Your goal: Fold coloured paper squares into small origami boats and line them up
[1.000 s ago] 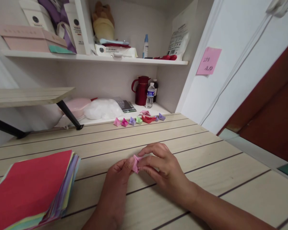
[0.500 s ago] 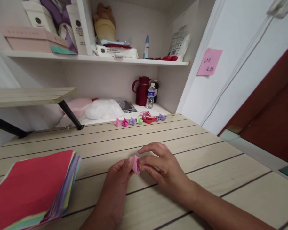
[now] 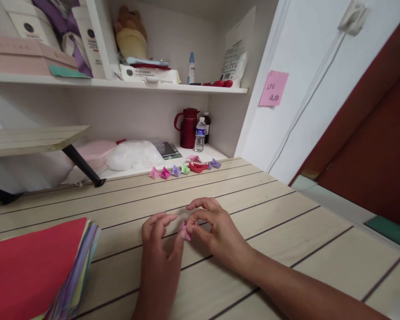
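Observation:
A small pink folded paper piece sits between my two hands just above the wooden table. My right hand pinches it from the right with thumb and forefinger. My left hand pinches its left side with the thumb, the other fingers raised and slightly spread. A stack of coloured paper sheets, red on top, lies at the near left.
A row of small folded paper shapes in pink, purple, green and red lines the table's far edge. Behind stand a dark red jug and a water bottle. A raised wooden shelf juts out at left. A pink note hangs on the wall.
The view has shifted, moving everything slightly left. My left hand's fingers have lifted and spread while the thumb stays on the pink piece; the right hand keeps its pinch.

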`<state>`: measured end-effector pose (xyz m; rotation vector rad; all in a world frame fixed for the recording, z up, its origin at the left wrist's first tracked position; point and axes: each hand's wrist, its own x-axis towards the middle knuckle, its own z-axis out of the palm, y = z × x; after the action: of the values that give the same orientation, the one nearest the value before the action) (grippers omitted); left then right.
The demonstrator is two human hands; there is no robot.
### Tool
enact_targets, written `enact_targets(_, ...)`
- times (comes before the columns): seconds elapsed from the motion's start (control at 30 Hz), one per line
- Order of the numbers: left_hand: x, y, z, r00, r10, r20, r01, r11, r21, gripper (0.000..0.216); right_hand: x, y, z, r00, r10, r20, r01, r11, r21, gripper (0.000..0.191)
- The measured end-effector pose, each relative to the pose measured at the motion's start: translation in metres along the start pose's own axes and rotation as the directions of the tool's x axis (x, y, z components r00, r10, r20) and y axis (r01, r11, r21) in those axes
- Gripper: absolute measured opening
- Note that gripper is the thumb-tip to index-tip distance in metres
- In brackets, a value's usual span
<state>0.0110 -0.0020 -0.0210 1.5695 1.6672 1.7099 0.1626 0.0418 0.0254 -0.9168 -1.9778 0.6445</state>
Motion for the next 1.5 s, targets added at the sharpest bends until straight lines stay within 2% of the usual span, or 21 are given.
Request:
enact_targets(0.23,0.005,0.010,0.000,0.989,0.120,0.088,-0.121,0.993,0.001,0.005,-0.003,0.004,0.003,0.997,-0.081,0.011,0.081,0.997,-0.013,0.013)
enact_targets(0.4,0.006,0.014,-0.002,0.989,0.132,0.067,-0.131,0.991,-0.008,0.005,-0.003,0.001,0.003,0.997,-0.080,0.022,0.080,0.997,0.006,0.011)
enact_targets(0.7,0.006,0.020,-0.003,0.995,-0.014,0.103,0.011,1.000,0.023,0.005,-0.002,-0.001,0.004,0.995,-0.096,0.026,0.096,0.995,0.001,0.012)
enact_targets(0.9,0.005,0.019,-0.003,0.985,-0.156,0.079,0.153,0.987,0.043,0.005,-0.001,-0.002,0.004,0.994,-0.095,0.045,0.096,0.995,-0.029,0.014)
enact_targets(1.0,0.004,0.017,-0.003,0.983,-0.176,0.058,0.171,0.982,0.080,0.005,-0.001,-0.001,0.004,0.994,-0.093,0.057,0.095,0.995,-0.036,0.015)
enact_targets(1.17,0.006,0.014,-0.004,0.992,-0.115,0.042,0.112,0.991,0.079,0.011,0.000,0.001,0.005,0.995,-0.087,0.055,0.090,0.995,-0.045,0.014)
enact_targets(1.3,0.008,0.010,-0.005,0.999,0.017,0.046,-0.021,0.997,0.072,0.014,0.001,0.004,0.005,0.994,-0.094,0.050,0.098,0.991,-0.091,0.013)
enact_targets(1.4,0.009,0.005,-0.006,0.993,0.088,0.078,-0.097,0.986,0.133,0.019,0.000,0.006,0.006,0.992,-0.120,0.050,0.126,0.981,-0.148,0.013)
enact_targets(1.5,0.008,0.002,-0.006,0.990,0.093,0.104,-0.114,0.968,0.224,0.017,0.000,0.008,0.006,0.990,-0.130,0.057,0.138,0.973,-0.187,0.013)
